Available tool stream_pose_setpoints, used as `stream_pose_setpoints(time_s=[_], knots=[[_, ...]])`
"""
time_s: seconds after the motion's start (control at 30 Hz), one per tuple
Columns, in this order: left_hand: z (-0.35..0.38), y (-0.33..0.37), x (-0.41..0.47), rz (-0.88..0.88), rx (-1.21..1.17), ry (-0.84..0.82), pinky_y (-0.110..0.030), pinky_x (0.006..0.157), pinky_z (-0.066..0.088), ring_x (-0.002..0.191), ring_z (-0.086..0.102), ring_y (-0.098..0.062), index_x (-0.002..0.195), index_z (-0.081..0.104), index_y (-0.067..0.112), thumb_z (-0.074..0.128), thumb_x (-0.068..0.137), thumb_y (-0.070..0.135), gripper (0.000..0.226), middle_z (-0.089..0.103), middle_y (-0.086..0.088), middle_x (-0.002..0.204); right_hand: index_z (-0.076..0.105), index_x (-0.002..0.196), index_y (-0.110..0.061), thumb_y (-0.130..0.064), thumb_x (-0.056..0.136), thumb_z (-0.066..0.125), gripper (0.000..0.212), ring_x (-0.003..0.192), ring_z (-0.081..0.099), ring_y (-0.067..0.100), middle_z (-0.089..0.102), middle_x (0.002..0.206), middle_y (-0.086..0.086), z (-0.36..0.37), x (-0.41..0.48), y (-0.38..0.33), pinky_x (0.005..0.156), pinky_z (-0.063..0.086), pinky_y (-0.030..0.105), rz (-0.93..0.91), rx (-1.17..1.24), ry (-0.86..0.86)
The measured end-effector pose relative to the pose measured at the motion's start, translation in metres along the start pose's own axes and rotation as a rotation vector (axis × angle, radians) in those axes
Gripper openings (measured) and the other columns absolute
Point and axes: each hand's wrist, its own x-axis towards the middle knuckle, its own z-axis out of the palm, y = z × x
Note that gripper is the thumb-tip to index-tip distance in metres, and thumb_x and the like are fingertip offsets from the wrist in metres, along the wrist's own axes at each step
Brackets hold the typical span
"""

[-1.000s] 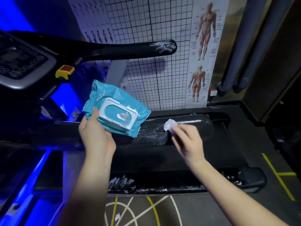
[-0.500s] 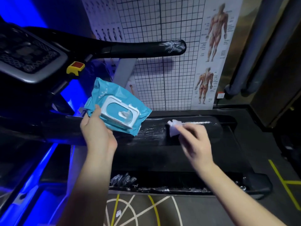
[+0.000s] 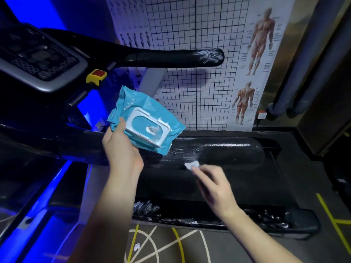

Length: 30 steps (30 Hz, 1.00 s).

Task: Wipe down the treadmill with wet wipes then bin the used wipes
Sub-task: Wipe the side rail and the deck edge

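Right hand (image 3: 214, 185) is pinching a small balled wet wipe (image 3: 191, 165) in its fingers (image 3: 198, 170), mid-frame. The wipe has slid down from the top of the treadmill's near handrail (image 3: 237, 150) onto its front face. Wet streaks are showing on top, so this rail looks partly done and binning isn't started. Left hand (image 3: 121, 149) is gripping the teal wet wipes pack (image 3: 145, 128), hovering over the rail's left stretch and blocking it. Far handrail (image 3: 171, 57), console (image 3: 38, 59) upper left, anatomy poster (image 3: 254, 63) upper right, paper scrap (image 3: 136, 246) on floor.
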Motion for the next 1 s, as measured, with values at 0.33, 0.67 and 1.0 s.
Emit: stream_pose_setpoints(time_s=[0.33, 0.67, 1.0], knots=[[-0.004, 0.0, 0.005, -0.012, -0.007, 0.027, -0.026, 0.07, 0.06, 0.093, 0.077, -0.015, 0.126, 0.07, 0.006, 0.058, 0.104, 0.008, 0.025, 0.079, -0.003, 0.107, 0.062, 0.128, 0.0, 0.009, 0.088, 0.068, 0.041, 0.088, 0.063, 0.03, 0.068, 0.105, 0.018, 0.015, 0.035, 0.03, 0.086, 0.047, 0.032, -0.063, -0.083, 0.175], [-0.007, 0.006, 0.009, 0.009, 0.008, 0.025, -0.029, 0.079, 0.062, 0.102, 0.076, -0.019, 0.128, 0.069, 0.006, 0.058, 0.104, 0.008, 0.026, 0.077, -0.006, 0.115, 0.068, 0.127, -0.006, -0.009, 0.102, 0.053, 0.03, 0.107, 0.061, 0.022, 0.062, 0.119, 0.002, 0.028, -0.005, 0.003, 0.094, 0.048, 0.024, -0.013, 0.055, -0.223], [0.001, -0.007, 0.007, -0.014, -0.034, 0.048, -0.025, 0.07, 0.06, 0.089, 0.076, -0.013, 0.12, 0.07, 0.006, 0.057, 0.104, 0.006, 0.021, 0.078, -0.003, 0.103, 0.07, 0.122, 0.002, 0.002, 0.093, 0.062, 0.03, 0.099, 0.057, 0.028, 0.067, 0.113, 0.014, 0.002, 0.055, 0.027, 0.098, 0.043, 0.032, -0.036, -0.191, 0.163]])
